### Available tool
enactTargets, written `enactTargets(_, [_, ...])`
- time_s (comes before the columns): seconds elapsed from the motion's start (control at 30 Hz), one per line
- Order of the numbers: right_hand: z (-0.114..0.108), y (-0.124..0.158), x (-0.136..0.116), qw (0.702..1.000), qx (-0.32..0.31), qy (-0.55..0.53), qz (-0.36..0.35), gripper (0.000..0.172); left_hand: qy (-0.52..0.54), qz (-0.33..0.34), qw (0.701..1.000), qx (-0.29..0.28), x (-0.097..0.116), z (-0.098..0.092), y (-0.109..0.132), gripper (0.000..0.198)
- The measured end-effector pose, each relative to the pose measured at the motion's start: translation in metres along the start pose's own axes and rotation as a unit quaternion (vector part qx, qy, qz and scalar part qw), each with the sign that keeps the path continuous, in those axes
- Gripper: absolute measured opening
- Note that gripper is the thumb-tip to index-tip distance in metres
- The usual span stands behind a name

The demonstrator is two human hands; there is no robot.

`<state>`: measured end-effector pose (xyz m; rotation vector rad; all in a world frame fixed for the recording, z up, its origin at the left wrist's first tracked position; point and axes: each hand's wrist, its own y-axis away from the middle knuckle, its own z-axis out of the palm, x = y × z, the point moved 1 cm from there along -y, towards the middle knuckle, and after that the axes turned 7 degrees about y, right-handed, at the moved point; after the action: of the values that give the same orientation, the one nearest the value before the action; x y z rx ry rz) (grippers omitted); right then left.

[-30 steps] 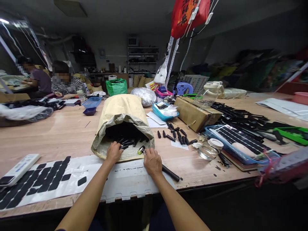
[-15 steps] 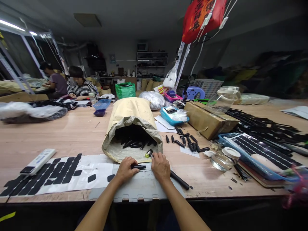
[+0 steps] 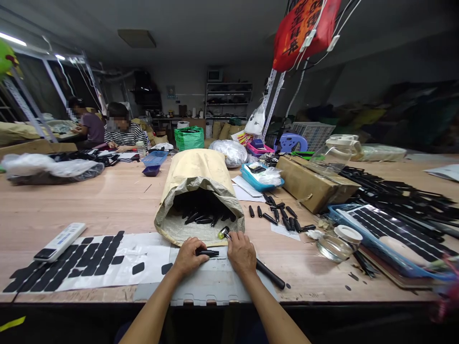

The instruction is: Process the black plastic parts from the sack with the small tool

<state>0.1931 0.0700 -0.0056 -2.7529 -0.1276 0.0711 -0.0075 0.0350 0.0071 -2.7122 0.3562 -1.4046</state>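
My left hand is closed around a short black tube that pokes out to the right, just in front of the sack's mouth. My right hand grips a small mallet; its black handle runs back to the right and its yellow-tipped head sits by the sack rim. The brown woven sack lies open toward me with several black tubes inside. Both hands rest over a grey foam pad.
More black tubes lie loose to the right of the sack, near a cardboard box and a glass dish. A sheet of black pads and a white remote lie at left. Two people sit at the far left.
My left hand reached into the sack, drew out one black tube and brought it back in front of the sack. My right hand stayed put with the mallet.
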Motion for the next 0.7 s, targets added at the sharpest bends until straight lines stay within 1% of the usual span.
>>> enactTargets(0.27, [-0.0001,0.0006,-0.0006,1.0,0.004,0.003,0.003,0.02,0.002,0.005,1.0,-0.011,-0.0037,0.0003,-0.0008,0.012])
enactTargets(0.4, [-0.0008,0.0003,-0.0008,1.0,-0.004,0.009,0.003,0.02,0.004,0.007,1.0,-0.021,-0.0047,0.0003,-0.0006,0.016])
enactTargets(0.6, [-0.0005,0.0001,-0.0008,1.0,-0.003,0.009,0.0,0.021,0.0,-0.004,1.0,-0.025,-0.0057,0.0008,-0.001,0.018])
enactTargets(0.7, [0.0005,0.0002,-0.0006,1.0,-0.002,0.008,0.0,0.021,-0.002,-0.008,1.0,-0.024,-0.0068,0.0016,-0.0016,0.016])
